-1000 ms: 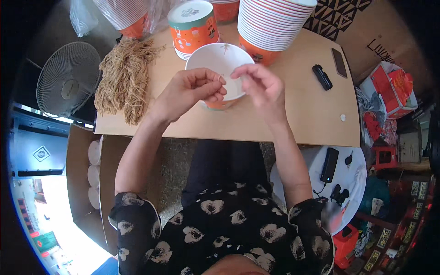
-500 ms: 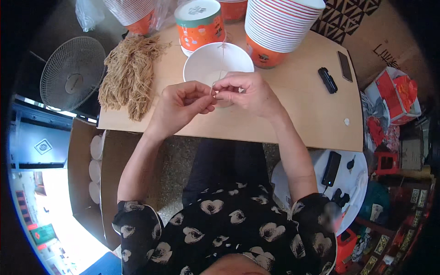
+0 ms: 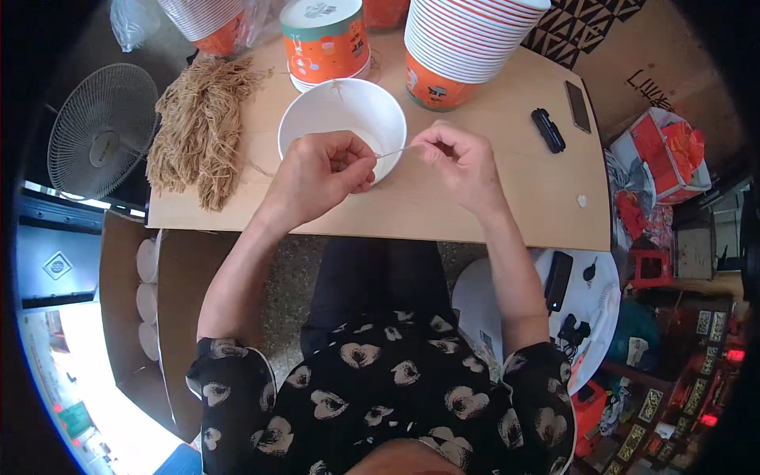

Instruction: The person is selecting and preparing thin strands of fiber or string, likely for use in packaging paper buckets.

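A short length of thin tan string (image 3: 392, 153) is stretched between my two hands, above the near rim of a white paper bucket (image 3: 313, 111). My left hand (image 3: 326, 170) pinches one end of it, its fingers curled. The other end sits between the thumb and forefinger of my right hand (image 3: 461, 162), to the right of the bucket. Another fine tan strand hangs over the bucket's far rim. Left of the bucket lies a thick bundle of tan strings (image 3: 204, 131), with loose ends straying over the table.
An upturned orange bucket (image 3: 326, 51) and a tall stack of paper buckets (image 3: 467, 43) stand at the back of the table (image 3: 507, 206). At right lie a black clip-like object (image 3: 548, 131), a phone (image 3: 578, 107) and a white scrap (image 3: 582, 201). A fan (image 3: 104, 131) stands left.
My hands, close together before, have drawn apart, the right one moving rightward, with the string now taut between them. The whole view has shifted slightly.
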`<state>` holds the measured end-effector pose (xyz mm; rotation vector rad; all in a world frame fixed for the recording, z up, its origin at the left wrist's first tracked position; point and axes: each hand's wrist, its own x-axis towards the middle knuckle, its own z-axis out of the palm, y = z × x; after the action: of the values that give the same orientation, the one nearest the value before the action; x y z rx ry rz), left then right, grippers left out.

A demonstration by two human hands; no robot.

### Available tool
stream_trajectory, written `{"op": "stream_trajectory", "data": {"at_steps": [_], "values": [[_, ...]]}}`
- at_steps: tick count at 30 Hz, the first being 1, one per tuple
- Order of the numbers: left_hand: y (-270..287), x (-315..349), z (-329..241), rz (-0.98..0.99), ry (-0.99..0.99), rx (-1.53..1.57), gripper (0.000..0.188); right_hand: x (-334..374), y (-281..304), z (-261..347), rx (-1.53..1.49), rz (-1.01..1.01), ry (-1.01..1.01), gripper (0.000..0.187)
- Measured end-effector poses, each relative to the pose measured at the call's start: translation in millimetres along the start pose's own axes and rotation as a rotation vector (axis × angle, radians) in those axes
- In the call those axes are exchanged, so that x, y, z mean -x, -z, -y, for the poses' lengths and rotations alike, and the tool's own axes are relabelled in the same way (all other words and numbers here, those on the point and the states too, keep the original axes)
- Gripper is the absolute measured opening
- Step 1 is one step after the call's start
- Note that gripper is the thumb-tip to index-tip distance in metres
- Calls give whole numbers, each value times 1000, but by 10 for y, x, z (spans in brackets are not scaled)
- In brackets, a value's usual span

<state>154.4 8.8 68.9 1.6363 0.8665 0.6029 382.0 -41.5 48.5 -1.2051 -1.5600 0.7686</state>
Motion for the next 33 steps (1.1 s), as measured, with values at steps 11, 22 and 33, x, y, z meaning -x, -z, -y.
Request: {"op": "stream_trajectory", "data": {"at_steps": [11, 22, 33], "values": [[29, 44, 55, -18, 29, 18, 15, 25, -325, -238, -167, -107, -134, 41], [173, 23, 50, 63, 32, 207, 21, 54, -359, -258, -587, -12, -126, 22], [293, -56, -86, 254, 151, 474, 34, 58, -380, -219, -523, -81, 12, 19]]}}
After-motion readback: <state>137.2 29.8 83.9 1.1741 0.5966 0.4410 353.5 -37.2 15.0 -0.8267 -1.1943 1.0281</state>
